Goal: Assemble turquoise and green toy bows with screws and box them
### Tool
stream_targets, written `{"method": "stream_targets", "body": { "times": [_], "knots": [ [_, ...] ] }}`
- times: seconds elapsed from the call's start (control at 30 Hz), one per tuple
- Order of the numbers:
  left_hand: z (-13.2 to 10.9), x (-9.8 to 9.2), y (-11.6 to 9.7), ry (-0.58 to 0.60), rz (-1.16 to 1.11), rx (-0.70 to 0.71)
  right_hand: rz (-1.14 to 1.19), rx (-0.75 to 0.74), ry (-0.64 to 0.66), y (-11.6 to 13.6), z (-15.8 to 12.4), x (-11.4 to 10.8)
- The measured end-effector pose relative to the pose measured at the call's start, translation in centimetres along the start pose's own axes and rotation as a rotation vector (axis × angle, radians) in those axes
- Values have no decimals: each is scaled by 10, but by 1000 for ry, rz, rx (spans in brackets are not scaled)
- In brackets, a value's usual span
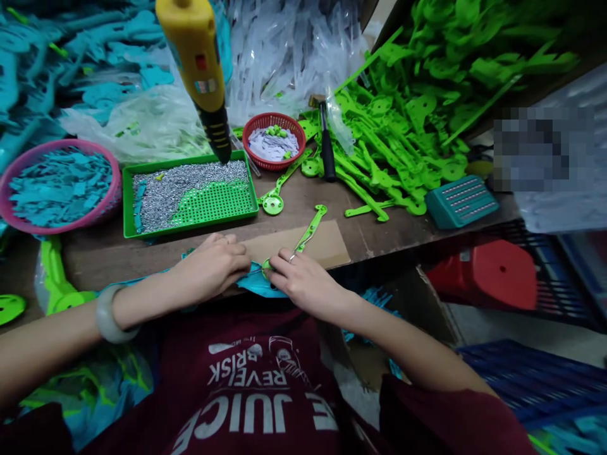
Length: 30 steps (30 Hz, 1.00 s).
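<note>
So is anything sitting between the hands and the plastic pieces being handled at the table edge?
Nothing visible. The left hand presses on the blue piece and the right hand rests on the green arm where the two overlap. The screw tray and hanging yellow driver lie farther back.

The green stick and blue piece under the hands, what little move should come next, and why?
Probably reach up for the yellow screwdriver hanging above the tray of screws. Both the left hand and right hand already press the green arm onto the blue piece, apparently lined up.
</note>
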<state>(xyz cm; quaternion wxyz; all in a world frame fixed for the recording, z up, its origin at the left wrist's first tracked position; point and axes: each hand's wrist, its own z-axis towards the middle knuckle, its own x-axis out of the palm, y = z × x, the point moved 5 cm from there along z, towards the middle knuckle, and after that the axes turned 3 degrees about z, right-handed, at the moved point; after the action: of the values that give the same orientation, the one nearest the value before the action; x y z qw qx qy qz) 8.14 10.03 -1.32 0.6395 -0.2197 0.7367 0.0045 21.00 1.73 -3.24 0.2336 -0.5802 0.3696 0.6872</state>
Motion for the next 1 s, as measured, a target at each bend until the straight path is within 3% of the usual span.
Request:
{"method": "stream_targets", "body": {
  "times": [0.37, 0.57, 0.7, 0.87, 0.93, 1.0],
  "knots": [
    [31, 0, 0, 239, 140, 188, -27, -12, -36, 3, 0, 2],
    [42, -8, -5, 425, 190, 3, -30, -40, -131, 4, 8, 8],
    [46, -14, 1, 429, 156, -69, -58, -23, -110, 10, 13, 12],
    [32, -12, -4, 263, 223, -151, -152, -66, -34, 27, 14, 9],
    [14, -3, -12, 87, 315, -198, -155, -78, -34, 25, 15, 11],
    [-7, 7, -22, -286, 413, -177, -114, -87, -56, 16, 17, 15]
  ]
}}
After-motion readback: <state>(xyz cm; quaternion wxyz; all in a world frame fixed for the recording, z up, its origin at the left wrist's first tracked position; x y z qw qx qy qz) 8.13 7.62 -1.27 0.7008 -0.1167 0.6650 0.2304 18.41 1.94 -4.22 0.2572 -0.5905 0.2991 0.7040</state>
